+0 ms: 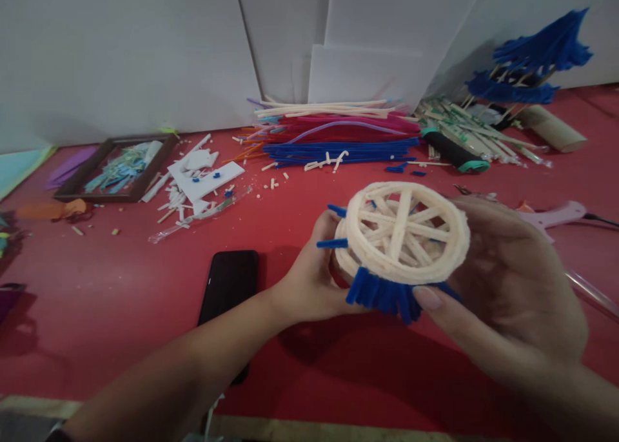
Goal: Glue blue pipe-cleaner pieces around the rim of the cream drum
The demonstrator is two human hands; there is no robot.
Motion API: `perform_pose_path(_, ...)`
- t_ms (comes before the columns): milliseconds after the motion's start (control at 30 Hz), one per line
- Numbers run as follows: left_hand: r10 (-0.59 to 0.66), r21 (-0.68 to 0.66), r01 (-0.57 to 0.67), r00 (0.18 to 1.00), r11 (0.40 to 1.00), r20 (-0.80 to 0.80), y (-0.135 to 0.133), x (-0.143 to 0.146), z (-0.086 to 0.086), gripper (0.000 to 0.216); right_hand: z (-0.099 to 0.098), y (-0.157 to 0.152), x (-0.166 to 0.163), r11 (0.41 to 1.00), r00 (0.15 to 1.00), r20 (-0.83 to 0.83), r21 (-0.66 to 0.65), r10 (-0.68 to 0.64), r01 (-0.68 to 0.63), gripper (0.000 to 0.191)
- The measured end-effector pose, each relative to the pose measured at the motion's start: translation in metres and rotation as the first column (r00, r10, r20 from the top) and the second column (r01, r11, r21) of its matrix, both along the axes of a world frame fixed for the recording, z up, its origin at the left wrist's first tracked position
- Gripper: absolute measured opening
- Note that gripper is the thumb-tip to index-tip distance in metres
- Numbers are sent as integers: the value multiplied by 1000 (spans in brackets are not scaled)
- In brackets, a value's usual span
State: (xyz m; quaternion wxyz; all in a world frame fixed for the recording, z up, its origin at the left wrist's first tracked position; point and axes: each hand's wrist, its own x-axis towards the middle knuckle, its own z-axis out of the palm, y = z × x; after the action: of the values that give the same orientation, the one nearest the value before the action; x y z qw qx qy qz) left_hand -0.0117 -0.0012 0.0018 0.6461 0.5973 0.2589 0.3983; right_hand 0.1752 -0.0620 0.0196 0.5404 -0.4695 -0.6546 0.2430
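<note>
Head view — wheel [403, 232] between both hands' fingers [428, 298].

No legible text anywhere.

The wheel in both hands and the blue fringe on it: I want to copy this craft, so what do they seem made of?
The wheel looks like cream pipe cleaners, matte and fuzzy, wound into rim and spokes. The blue fringe seems the same fuzzy stem, cut short, like the pipe cleaner pile behind.

A red table top [120, 300] runs back to white boards [145, 48] leaning behind it, dimly lit.
</note>
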Motion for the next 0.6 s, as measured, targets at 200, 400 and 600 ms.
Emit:
perform_pose_path(200,-53,-1,54,998,999,41,1,1,1,80,1,2,-1,1000,999,-23,2,24,-24,61)
perform_pose_path(400,-39,-27,43,990,999,132,2,6,-1,75,-1,8,1,998,997,-54,-28,54,-56,61)
perform_pose_path(600,-12,-38,17,991,999,137,1,5,-4,79,-1,5,1,998,998,-48,-52,33,-35,61)
